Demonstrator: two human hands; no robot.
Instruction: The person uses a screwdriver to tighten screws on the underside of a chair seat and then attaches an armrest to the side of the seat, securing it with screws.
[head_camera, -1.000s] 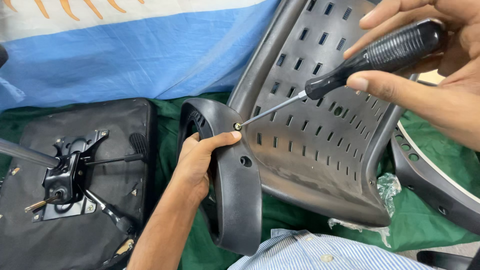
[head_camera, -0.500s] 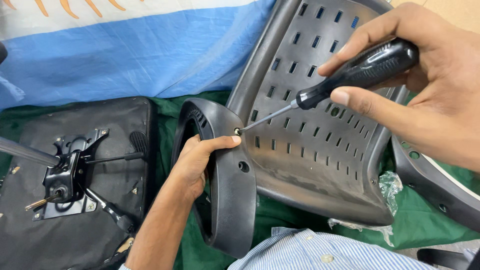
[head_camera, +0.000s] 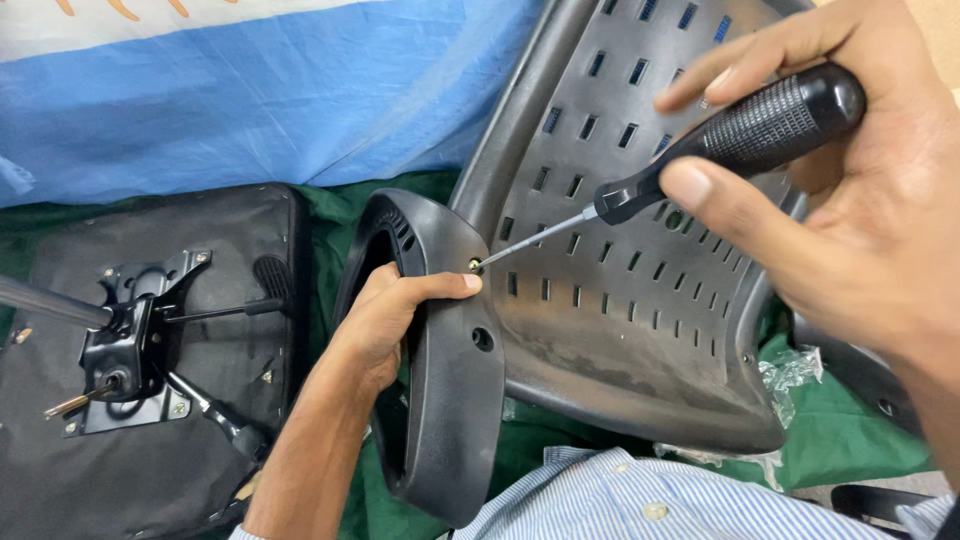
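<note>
My left hand (head_camera: 385, 320) grips the black plastic armrest (head_camera: 445, 370) of an office chair, thumb lying just below a brass screw (head_camera: 474, 265) in its upper hole. My right hand (head_camera: 850, 220) holds a screwdriver (head_camera: 730, 135) by its black ribbed handle; the thin metal shaft slants down-left and its tip sits in that screw. The armrest rests against the grey perforated chair back (head_camera: 640, 270). A second, empty hole (head_camera: 483, 338) shows lower on the armrest.
An upturned black chair seat (head_camera: 150, 460) with its metal tilt mechanism (head_camera: 130, 345) and levers lies at left on green cloth (head_camera: 850, 450). Blue and white fabric (head_camera: 250, 100) lies behind. Another black armrest (head_camera: 860, 375) and clear plastic wrap (head_camera: 790, 375) sit at right.
My right hand with the screwdriver has shifted lower and closer, turning around the handle. The tip stays on the screw. My left hand keeps its grip on the armrest.
</note>
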